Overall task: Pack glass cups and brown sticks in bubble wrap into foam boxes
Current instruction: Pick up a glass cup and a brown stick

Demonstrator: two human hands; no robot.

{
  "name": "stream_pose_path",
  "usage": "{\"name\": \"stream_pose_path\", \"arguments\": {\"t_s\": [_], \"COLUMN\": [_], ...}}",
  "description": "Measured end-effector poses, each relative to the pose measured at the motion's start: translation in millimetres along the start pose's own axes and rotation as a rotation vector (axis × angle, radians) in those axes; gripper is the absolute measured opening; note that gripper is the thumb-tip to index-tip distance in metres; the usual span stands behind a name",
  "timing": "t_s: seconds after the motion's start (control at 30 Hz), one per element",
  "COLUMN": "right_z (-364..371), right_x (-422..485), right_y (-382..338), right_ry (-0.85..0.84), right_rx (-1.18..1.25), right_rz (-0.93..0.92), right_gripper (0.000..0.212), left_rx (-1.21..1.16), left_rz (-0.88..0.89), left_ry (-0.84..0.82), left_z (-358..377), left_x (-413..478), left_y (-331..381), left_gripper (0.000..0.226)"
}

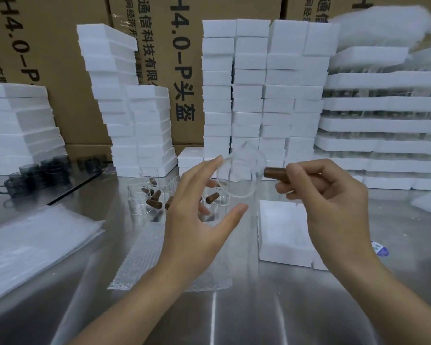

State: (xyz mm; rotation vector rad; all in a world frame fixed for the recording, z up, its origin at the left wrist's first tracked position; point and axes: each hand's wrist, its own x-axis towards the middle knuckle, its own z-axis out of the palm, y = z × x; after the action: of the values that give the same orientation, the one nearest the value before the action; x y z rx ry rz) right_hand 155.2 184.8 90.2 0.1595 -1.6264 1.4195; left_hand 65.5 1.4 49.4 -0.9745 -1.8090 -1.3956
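Note:
A clear glass cup hangs tilted in the air between my hands. My right hand is shut on a brown stick, whose end meets the cup's right side; its lower fingers touch the cup's rim. My left hand is spread open beside the cup, index tip at its left edge, thumb just below it. A bubble wrap sheet lies flat under my left wrist. A white foam box sits under my right hand. More clear cups and brown sticks stand behind the wrap.
Tall stacks of foam boxes line the back of the steel table, with cardboard cartons behind. Foam trays holding glassware are stacked at the right. Dark glass cups and a pile of plastic sheets lie at the left.

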Motion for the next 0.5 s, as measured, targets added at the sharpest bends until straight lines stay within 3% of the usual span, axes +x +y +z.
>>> {"name": "stream_pose_path", "arguments": {"t_s": [0.1, 0.2, 0.5], "right_z": [2.1, 4.2, 6.0], "right_x": [1.7, 0.8, -0.2], "right_y": [-1.9, 1.7, 0.1], "right_ry": [-0.006, -0.018, -0.039], "right_rx": [0.061, 0.119, 0.203], "right_rz": [0.201, 0.321, 0.363], "right_gripper": [0.029, 0.032, 0.031], "left_rx": [-0.008, -0.009, 0.007], "left_rz": [0.036, 0.032, -0.004], "left_ry": [-0.047, -0.079, -0.063], "left_z": [1.3, 3.4, 2.6], "left_x": [-3.1, -5.2, -0.7], "left_y": [3.7, 5.4, 2.3], "left_gripper": [0.076, 0.078, 0.075]}}
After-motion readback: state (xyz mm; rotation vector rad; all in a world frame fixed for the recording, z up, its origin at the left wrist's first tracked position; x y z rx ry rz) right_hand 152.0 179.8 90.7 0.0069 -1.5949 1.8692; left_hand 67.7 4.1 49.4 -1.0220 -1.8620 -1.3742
